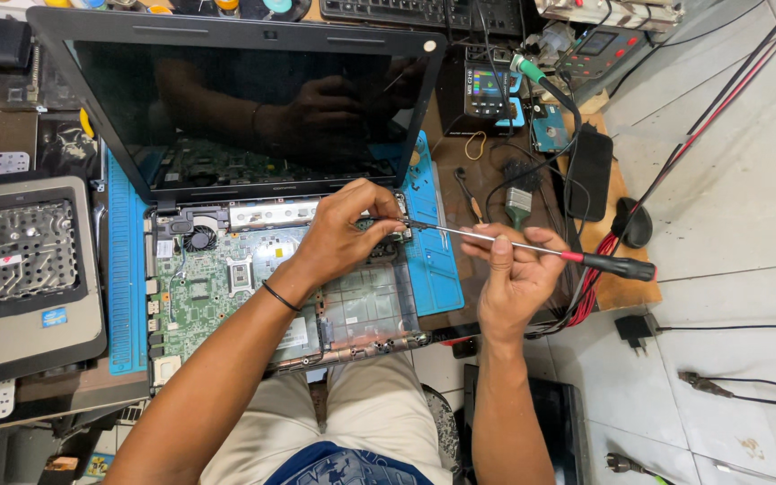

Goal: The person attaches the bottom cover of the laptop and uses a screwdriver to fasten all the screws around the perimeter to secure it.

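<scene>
Lying almost flat across the middle of the frame, the screwdriver [532,244] has its long axis running from the black-and-red handle at mid-right to the tip at frame centre, tilted slightly up toward the left. Right hand [515,274] sits under the shaft, fingers curled and pinching the metal rod w/ thumb and fingertips, not the handle. Left hand [345,232] is the nearer one to the tip: fingers bunched, pressed together right at the upper right corner of the opened laptop [280,269], where the tip meets the hinge area. Green circuit board [208,283] lies left of that hand, fan in the upper left of the base.

Hard to make out: the tip itself and whatever it touches, since the left fingers cover it. Can't tell if a screw is pinched there. Dark screen [244,108] only shows reflections.
</scene>
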